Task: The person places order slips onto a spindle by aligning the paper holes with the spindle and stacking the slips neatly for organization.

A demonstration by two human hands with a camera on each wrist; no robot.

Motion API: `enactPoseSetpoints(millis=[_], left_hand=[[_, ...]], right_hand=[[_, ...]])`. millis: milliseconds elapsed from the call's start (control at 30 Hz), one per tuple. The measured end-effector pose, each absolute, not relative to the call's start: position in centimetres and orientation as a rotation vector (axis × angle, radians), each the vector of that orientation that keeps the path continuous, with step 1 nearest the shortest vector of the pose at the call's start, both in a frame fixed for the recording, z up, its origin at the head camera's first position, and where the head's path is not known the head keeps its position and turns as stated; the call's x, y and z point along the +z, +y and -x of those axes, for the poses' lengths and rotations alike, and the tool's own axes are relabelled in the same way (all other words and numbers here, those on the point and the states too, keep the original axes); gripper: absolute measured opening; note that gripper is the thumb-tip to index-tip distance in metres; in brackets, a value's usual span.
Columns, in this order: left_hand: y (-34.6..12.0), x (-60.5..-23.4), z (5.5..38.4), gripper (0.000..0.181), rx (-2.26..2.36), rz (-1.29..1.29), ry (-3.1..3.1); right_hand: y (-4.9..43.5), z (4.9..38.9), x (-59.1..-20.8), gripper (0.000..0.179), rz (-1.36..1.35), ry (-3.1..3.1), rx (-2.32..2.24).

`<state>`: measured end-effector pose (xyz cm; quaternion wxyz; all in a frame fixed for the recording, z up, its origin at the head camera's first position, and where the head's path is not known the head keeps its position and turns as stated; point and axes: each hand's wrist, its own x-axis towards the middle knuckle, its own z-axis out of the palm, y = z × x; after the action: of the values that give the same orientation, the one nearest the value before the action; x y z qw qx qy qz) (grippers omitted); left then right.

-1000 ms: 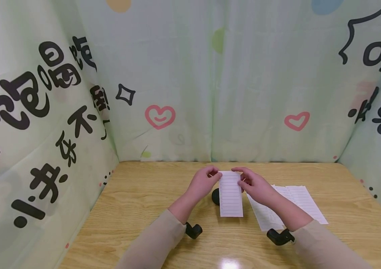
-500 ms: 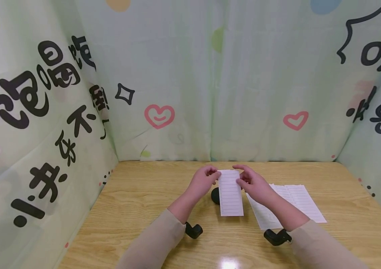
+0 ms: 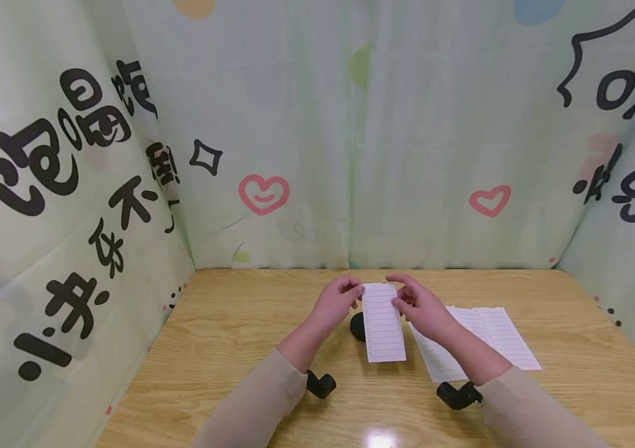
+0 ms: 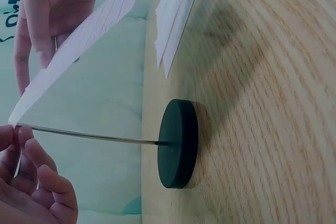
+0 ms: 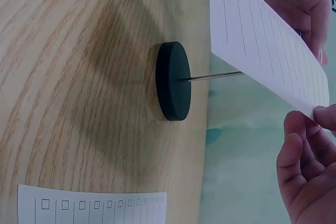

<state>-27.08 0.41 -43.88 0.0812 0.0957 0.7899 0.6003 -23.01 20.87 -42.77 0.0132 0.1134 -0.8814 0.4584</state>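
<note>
From the head view I'm watching the left hand (image 3: 338, 302) and right hand (image 3: 423, 311) holding a lined paper slip (image 3: 383, 326) in the air above the table (image 3: 227, 317), partly covering a black round base (image 3: 357, 327). Loose sheets (image 3: 510, 339) are lying to the right, partly beneath the right arm (image 3: 479, 359).

The left wrist view is revealing what the slip is hiding there: a metal rod (image 4: 94, 137) is rising from the base to the left grip, which is pinching the slip's top corner. Whether the rod is piercing the paper, I'm unable to tell.

The right wrist view is showing the right grip pinching the slip's side edge and, more sharply, printed boxes (image 5: 81, 204) running along a lying sheet.
</note>
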Motion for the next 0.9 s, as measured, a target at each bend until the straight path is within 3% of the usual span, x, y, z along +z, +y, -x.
enactPoseSetpoints(millis=[900], left_hand=[[0.15,-44.59,27.15,0.015,1.657,-0.319,2.467]], right_hand=[[20.63,23.23,-43.64,0.043,-0.296,-2.806,1.483]])
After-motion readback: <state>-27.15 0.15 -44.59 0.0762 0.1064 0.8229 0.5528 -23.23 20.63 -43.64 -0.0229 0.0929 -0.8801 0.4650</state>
